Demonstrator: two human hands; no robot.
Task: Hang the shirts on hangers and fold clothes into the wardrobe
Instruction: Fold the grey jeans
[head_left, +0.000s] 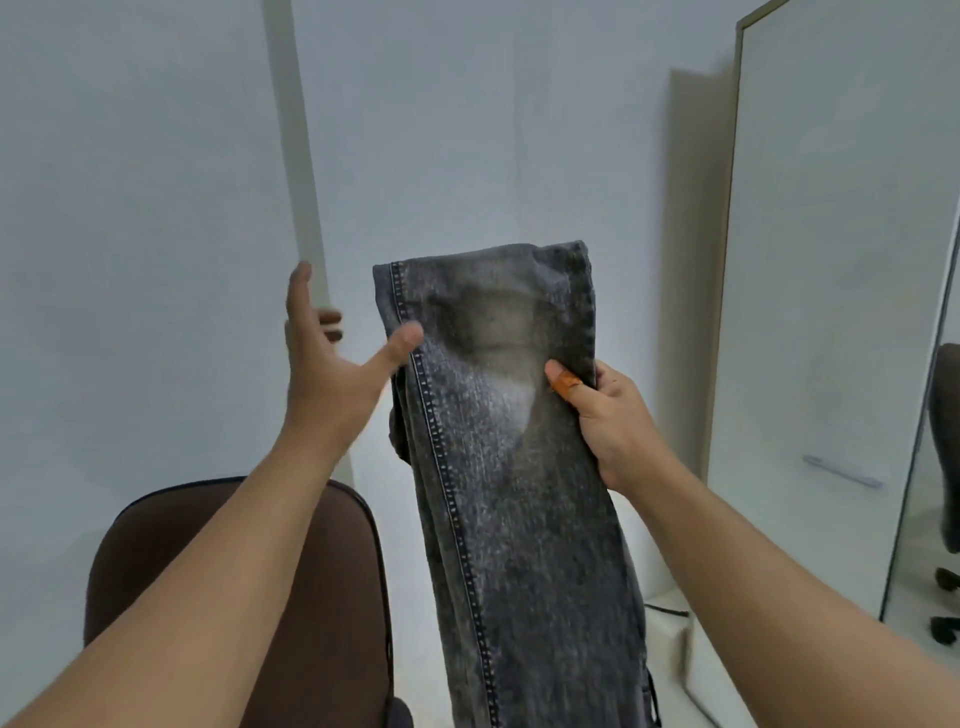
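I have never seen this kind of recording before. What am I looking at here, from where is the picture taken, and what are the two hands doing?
There is no machine: a person wears a camera on the head, looking forward and down at their own arms. The right hand grips a pair of grey washed jeans by one edge, holding it up folded lengthwise. The left hand is open, its thumb touching the other edge. Below left is a brown chair. At right stands a white wardrobe door with a mirror beside it.
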